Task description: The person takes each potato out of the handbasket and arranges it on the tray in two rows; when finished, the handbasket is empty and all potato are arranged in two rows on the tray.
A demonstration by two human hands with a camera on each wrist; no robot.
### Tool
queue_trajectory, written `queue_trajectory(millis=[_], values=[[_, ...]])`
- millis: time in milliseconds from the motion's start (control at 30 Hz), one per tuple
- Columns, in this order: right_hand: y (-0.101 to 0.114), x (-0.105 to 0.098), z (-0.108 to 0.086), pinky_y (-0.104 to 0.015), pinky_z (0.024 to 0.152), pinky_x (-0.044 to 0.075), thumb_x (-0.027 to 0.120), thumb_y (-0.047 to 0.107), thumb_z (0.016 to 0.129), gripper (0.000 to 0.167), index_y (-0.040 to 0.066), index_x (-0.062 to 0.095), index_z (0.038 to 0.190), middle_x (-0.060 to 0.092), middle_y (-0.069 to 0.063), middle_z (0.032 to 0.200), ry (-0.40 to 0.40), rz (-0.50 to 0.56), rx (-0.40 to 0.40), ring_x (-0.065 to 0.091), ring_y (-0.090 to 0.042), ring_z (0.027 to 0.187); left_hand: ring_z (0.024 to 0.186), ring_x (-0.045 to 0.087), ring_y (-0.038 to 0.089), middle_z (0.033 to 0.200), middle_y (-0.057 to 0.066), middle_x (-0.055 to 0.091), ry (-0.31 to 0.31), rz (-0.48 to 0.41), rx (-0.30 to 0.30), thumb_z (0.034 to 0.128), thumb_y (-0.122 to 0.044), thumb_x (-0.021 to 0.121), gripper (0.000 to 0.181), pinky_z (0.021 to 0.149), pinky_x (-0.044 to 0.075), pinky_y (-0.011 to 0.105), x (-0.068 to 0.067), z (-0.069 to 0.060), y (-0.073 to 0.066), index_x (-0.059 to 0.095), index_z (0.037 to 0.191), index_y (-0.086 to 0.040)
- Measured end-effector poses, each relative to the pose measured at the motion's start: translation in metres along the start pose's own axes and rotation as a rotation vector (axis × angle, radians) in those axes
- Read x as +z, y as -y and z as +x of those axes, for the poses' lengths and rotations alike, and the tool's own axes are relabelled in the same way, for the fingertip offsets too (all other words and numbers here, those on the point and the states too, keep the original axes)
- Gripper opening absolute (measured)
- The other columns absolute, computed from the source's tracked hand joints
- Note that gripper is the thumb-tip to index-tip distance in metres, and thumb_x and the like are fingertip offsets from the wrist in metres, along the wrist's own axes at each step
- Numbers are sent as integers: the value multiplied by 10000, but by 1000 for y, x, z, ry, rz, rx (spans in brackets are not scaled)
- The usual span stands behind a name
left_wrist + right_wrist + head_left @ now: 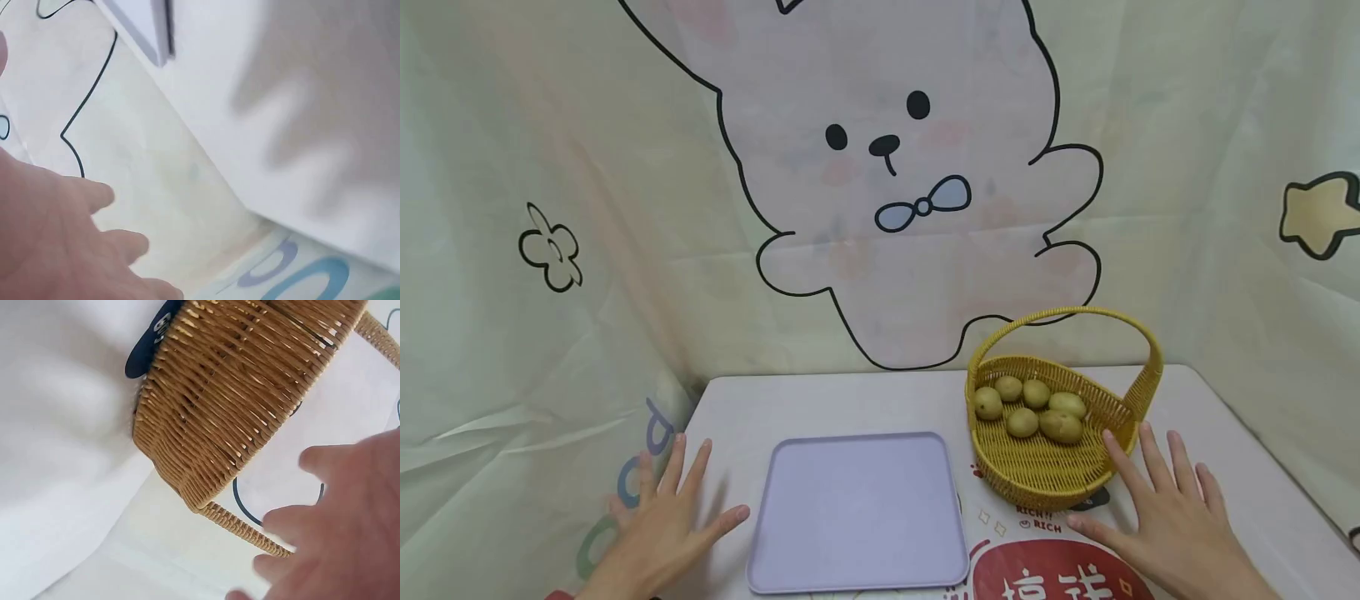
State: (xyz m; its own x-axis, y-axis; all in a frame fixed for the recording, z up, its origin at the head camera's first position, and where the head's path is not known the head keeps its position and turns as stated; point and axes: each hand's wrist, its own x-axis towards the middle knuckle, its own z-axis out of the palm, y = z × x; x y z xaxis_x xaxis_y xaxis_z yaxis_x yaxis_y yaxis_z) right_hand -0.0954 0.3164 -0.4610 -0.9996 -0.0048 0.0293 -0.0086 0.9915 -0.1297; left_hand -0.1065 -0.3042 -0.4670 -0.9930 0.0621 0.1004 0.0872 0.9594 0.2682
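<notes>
Fingers spread, my left hand (pixel 658 529) hovers left of a pale lavender tray (pixel 859 512) and holds nothing. In the left wrist view that hand (pixel 69 244) has its fingers apart, with a corner of the tray (pixel 140 31) at the top. My right hand (pixel 1180 525), also spread and holding nothing, is at the lower right of a yellow wicker basket (pixel 1045 492). Several potatoes (pixel 1062 427) lie inside the basket. From the right wrist, the hand (pixel 337 519) appears beside the basket's woven side (pixel 219 387); whether it touches cannot be told.
A white table (pixel 835 404) bears a red printed patch (pixel 1037 567) at its front. Behind it hangs a cloth (pixel 910 275) with a cartoon bear, and more cloth with a flower and a star is at the sides.
</notes>
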Motion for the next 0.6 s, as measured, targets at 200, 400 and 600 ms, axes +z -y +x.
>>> queue_trajectory(millis=[200,400,600], values=[[1,-24,11,-887,1095,273,792,740,830,1199,159,253,1730,166,-300,1771,-150,97,-139,73,-562,1623,1584,218,624,1798,263,103,24,-250,29,981,-633,710,1076,1145,268,850,11,15,-8,148,1745,-124],[2,-52,37,-802,1045,424,899,502,860,984,160,434,1657,467,-248,1653,-181,260,-331,447,-536,1463,1271,702,415,1623,270,485,75,-487,-123,976,-529,781,940,905,659,459,23,30,-8,355,1667,-56],[-5,-72,65,-679,1056,535,883,425,905,797,108,559,1560,657,-178,1491,-59,283,-361,645,-438,1331,1086,763,278,1321,236,717,193,-767,-296,1020,-341,767,671,842,676,366,37,52,-21,547,1508,64]])
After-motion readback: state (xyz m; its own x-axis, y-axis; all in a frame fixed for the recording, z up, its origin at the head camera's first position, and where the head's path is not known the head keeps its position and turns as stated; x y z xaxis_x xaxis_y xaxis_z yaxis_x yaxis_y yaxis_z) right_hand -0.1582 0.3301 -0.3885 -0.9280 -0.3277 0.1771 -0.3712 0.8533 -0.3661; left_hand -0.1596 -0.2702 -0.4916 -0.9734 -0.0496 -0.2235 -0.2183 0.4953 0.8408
